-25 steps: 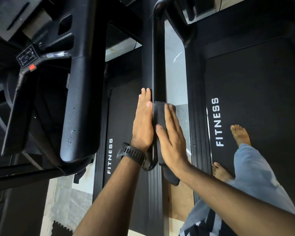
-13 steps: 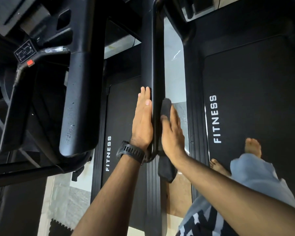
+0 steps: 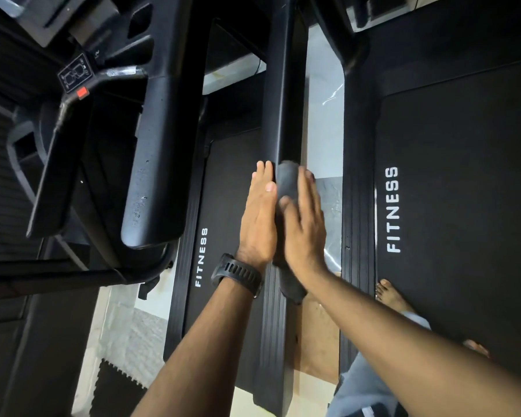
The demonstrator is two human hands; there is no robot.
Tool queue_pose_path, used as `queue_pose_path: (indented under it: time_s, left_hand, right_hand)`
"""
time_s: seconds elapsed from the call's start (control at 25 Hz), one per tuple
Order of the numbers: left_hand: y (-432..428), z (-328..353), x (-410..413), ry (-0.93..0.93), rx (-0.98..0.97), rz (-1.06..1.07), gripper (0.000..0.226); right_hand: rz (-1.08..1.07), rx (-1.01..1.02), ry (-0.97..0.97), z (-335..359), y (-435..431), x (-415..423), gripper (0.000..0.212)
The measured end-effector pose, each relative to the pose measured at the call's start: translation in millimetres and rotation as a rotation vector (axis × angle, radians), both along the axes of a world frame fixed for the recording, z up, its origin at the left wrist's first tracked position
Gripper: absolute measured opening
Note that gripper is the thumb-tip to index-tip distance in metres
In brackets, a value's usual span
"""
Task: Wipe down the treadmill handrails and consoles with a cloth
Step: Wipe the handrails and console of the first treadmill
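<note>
Dark grey cloth (image 3: 287, 188), soft and limp, lies pressed against the right side of a black treadmill handrail (image 3: 280, 109) that runs from near to far through the middle of the view. The right hand (image 3: 304, 230) lies flat on the cloth with fingers stretched out and almost straight, so its grip is wide open and pins the cloth by palm pressure rather than closing around it. The cloth's near end hangs loose below the wrist. The left hand (image 3: 257, 221), wearing a black wristwatch (image 3: 236, 273), rests flat against the left side of the same rail, fingers straight, grip open and holding nothing; it seems to steady the rail or the body.

The cloth looks light and floppy, likely to bunch or slip on the smooth, hard rail unless kept under firm pressure; a bunched handful wrapped partway around the rail would hold it better. The rail itself looks rigid and fixed.

To the left stands another treadmill's console (image 3: 73, 73) with a small red button. Black treadmill belts marked FITNESS lie left and right below. Bare feet stand on the right belt (image 3: 463, 176).
</note>
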State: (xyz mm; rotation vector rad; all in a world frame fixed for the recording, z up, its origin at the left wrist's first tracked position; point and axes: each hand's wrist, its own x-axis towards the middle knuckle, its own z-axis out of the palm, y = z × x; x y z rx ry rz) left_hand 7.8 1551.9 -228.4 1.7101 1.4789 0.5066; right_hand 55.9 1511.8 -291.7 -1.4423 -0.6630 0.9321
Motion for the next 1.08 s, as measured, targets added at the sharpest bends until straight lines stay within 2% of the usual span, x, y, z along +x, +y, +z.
queue_pose_path:
  time_s: [0.08,0.12,0.24,0.32,0.4,0.52,0.64,0.8,0.96,1.08]
  left_hand:
    - [-16,1,-5,0.043,0.007,-0.003,0.075]
    - [-24,1,-7,0.046,0.013,-0.001,0.075]
    - [-39,0,-14,0.035,0.006,0.009,0.076]
    - [-49,3,-15,-0.015,0.016,0.029,0.066]
    - [-61,15,-8,-0.098,0.114,0.045,0.049]
    - [-69,38,15,-0.120,0.304,0.109,0.020]
    - [-67,61,47,-0.234,0.310,0.160,0.021]
    - [-67,81,100,-0.373,0.322,0.161,0.018]
    - [-44,102,155,-0.449,0.366,0.096,0.022]
    - [-5,117,200,-0.457,0.379,-0.031,0.025]
  right_hand:
    - [0.031,-0.231,0.227,-4,4,-3,0.064]
    - [0.045,-0.266,0.220,-1,-5,-9,0.064]
    - [0.022,-0.059,0.076,15,-34,-22,0.060]
    - [0.033,0.067,0.203,24,-39,-12,0.053]
    - [0.043,0.167,0.327,35,-43,2,0.046]
    - [-0.012,0.106,0.328,56,-46,28,0.057]
    - [-0.022,-0.032,0.369,82,-47,75,0.058]
    - [-0.103,0.042,0.222,113,-48,137,0.033]
    - [-0.221,0.087,0.033,145,-33,191,0.032]
    - [-0.318,0.056,-0.066,163,-9,237,0.031]
